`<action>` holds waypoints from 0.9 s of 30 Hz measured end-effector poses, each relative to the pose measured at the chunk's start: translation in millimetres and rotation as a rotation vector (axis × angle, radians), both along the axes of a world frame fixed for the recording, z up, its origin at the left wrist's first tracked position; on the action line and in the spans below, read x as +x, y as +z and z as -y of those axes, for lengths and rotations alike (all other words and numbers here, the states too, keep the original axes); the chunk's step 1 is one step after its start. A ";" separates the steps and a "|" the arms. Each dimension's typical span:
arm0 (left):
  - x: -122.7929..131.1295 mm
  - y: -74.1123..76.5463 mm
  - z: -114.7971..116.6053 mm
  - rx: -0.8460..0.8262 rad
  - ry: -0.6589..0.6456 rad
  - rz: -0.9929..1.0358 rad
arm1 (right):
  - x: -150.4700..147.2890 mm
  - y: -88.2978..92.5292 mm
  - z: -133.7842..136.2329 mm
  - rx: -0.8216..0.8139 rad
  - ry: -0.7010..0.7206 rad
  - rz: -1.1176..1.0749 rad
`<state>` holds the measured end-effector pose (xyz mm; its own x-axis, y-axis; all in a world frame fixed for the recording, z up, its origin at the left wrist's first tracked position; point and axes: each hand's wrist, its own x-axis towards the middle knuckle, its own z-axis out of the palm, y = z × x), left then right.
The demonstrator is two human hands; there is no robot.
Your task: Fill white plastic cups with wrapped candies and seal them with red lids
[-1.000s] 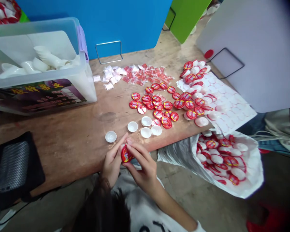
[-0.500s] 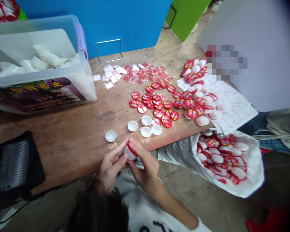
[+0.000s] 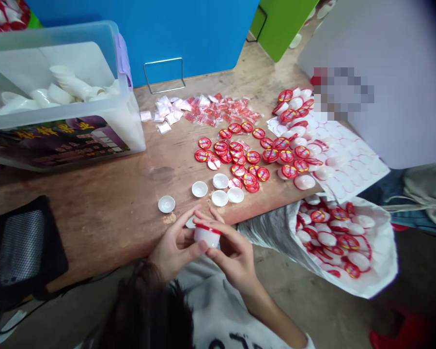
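Over a worn wooden counter, our left hand and right hand pinch a red-rimmed white plastic cup between their fingers, just off the counter's edge, near loose white caps; red-labelled caps lie beyond, with a clear plastic bin of white cups at left.

Bg: blue panel upright behind the wooden worktop, w/ thin metal wire stand at its foot. Green panel further back, pale grey board angled at right. Worktop scuffed, stained, w/ black mesh-fronted pad near left edge. Bare concrete floor below, red plastic item at lower right. Even indoor light, no windows in view.
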<state>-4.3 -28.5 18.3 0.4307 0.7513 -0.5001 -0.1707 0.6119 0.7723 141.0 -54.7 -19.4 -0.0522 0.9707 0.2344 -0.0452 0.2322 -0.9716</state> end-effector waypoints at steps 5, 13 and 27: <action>5.4 0.6 -2.5 -0.062 0.005 0.135 | 0.0 0.2 0.4 0.024 -0.020 -0.030; 8.7 4.1 3.3 -0.053 0.034 0.117 | 6.9 2.5 7.1 0.142 -0.015 0.146; -3.3 20.8 -3.8 0.376 -0.095 -0.166 | 140.3 -24.6 -65.4 0.096 -0.880 0.286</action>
